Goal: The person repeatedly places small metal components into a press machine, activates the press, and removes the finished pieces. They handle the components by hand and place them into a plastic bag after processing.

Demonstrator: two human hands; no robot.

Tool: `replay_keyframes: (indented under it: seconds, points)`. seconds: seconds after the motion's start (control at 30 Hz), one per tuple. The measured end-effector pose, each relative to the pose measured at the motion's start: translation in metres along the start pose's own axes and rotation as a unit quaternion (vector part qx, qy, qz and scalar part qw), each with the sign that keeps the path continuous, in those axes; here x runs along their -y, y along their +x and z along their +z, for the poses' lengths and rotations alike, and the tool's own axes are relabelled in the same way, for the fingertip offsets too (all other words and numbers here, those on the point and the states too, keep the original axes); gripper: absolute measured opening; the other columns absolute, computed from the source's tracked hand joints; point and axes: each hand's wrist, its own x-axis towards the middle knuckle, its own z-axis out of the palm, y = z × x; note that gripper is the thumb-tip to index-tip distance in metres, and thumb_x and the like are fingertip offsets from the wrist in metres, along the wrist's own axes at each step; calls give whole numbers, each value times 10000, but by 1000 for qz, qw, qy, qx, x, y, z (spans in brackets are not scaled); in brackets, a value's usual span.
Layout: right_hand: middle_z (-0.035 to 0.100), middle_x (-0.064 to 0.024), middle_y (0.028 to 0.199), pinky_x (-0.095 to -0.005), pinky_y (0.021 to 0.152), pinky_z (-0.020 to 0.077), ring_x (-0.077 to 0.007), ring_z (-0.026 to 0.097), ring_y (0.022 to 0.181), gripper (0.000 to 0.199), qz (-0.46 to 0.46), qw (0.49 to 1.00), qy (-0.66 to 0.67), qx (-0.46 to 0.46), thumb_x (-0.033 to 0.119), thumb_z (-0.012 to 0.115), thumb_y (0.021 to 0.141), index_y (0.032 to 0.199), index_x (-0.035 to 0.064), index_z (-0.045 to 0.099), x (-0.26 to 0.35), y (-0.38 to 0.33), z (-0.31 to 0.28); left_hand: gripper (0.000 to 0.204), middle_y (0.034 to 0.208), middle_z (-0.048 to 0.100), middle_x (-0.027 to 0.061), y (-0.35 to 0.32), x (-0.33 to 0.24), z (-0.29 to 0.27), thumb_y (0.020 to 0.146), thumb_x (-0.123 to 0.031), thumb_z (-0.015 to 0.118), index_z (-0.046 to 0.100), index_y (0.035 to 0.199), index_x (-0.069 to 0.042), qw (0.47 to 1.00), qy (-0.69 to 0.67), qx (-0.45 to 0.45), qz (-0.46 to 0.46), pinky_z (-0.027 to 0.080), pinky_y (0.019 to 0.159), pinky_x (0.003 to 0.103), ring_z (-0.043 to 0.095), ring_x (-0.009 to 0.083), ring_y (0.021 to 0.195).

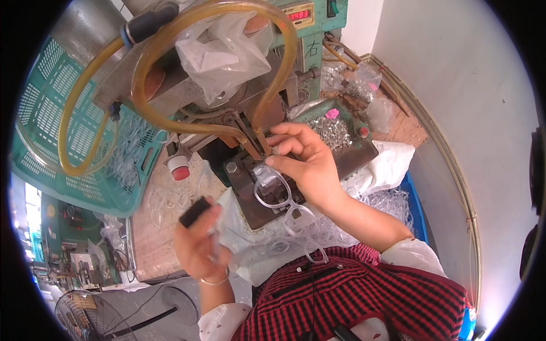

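Landmark: green machine at top centre.

- Small rectangular display on machine's front face, top edge: red glowing digits on dark panel, pale yellowish frame.
- Dark label marking just below display, on green housing.
- Crumpled clear plastic bag left of display, draped over machine's metal body, beneath amber hose loop.
- Small clear bags right of machine, near wall, holding small metal parts; pink bit inside one.

Head-worn fisheye, steeply downward, close
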Motion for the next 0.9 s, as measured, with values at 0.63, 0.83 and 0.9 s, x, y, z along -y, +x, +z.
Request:
replay_keyframes:
  seconds: [0.63, 0.83, 0.9]
  points:
    - [705, -118, 1092, -329, 962, 485, -244, 661, 1080, 287, -67, 885, -424, -181, -8, 659, 836, 1120, 33, 679, -18, -5, -131, 361, 1012, 686, 79, 25, -40, 48, 870, -419, 703, 551, 705, -135, 948, 2, 232, 216, 578, 891, 398, 641, 242, 954]
    - [654, -102, 902, -446, 843, 502, -335, 623, 937, 109, -99, 784, -605, -97, 86, 759, 744, 846, 84, 721, -25, -19, -121, 340, 1073, 695, 91, 16, -43, 46, 833, -376, 748, 579, 703, -112, 956, -30, 230, 179, 573, 927, 420, 648, 255, 987]
    - [658, -101, 928, -447, 839, 502, -336, 621, 955, 101, -102, 766, -626, -102, 98, 763, 746, 837, 91, 720, -35, -13, -108, 328, 1107, 701, 104, 11, -41, 40, 797, -337, 790, 587, 710, -94, 962, -72, 222, 143, 572, 939, 435, 667, 272, 999]
